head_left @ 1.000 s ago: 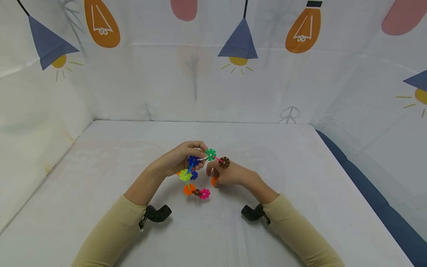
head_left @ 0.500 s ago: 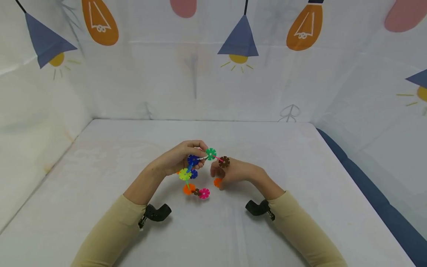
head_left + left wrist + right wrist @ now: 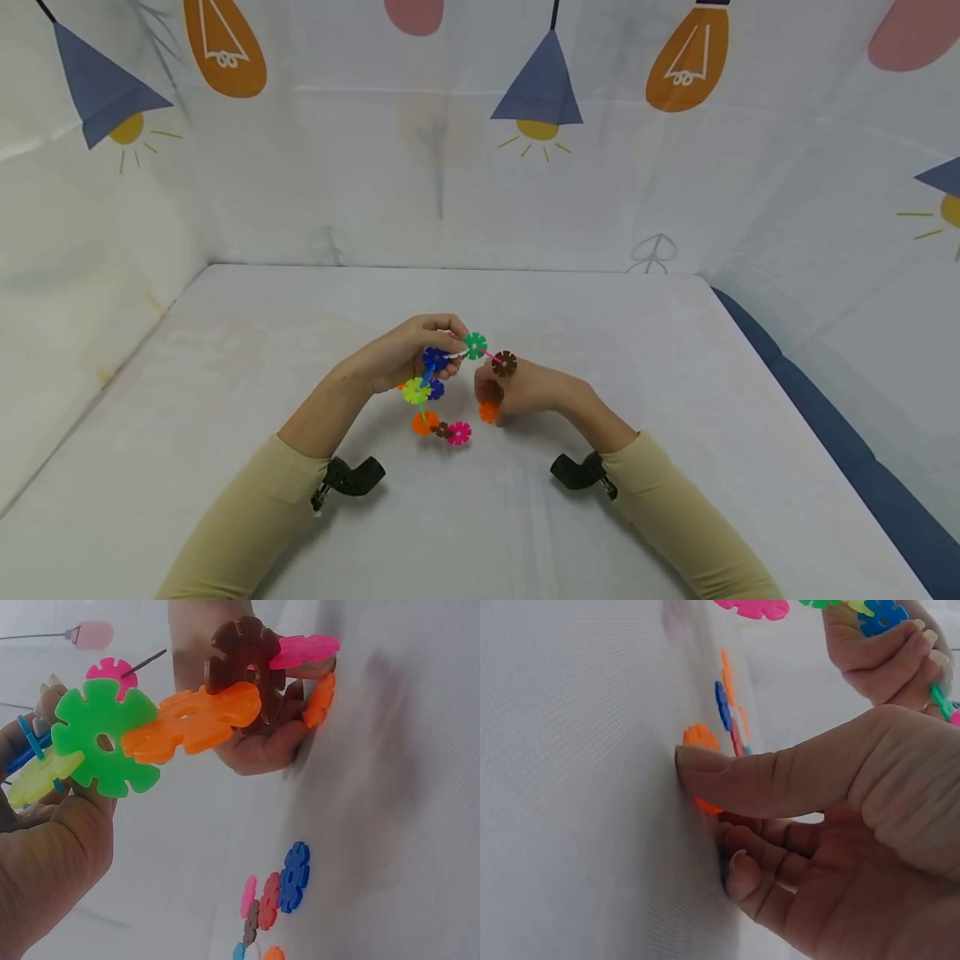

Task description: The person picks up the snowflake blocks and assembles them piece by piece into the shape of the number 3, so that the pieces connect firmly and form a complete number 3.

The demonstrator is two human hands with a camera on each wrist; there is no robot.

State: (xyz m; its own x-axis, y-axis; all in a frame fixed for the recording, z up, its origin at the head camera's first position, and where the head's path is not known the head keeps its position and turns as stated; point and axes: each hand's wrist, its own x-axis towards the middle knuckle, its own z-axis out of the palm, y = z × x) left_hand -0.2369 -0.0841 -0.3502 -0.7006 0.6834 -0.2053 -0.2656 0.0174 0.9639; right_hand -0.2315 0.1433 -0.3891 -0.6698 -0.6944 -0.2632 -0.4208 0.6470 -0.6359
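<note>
My left hand (image 3: 399, 353) holds up a chain of slotted plastic snowflake discs, its fingers curled about the blue disc (image 3: 435, 359). From there one branch runs through a green disc (image 3: 475, 345) to a brown disc (image 3: 505, 363). Another hangs down past a yellow-green disc (image 3: 416, 391) to a pink disc (image 3: 459, 433). My right hand (image 3: 534, 388) pinches a separate orange disc (image 3: 488, 412) low over the white table. In the right wrist view the thumb lies across this orange disc (image 3: 703, 736); the fingertips behind it are partly hidden.
Several loose discs lie on the table beyond the hands, among them a blue disc (image 3: 295, 877) and a red disc (image 3: 268, 901). White printed cloth (image 3: 375, 183) walls the table's back and sides. A black wrist camera (image 3: 356, 477) sits at the left cuff, another (image 3: 577, 471) at the right.
My right hand has shifted slightly right and toward me, the orange disc moving with it. The left hand and its chain have stayed almost still.
</note>
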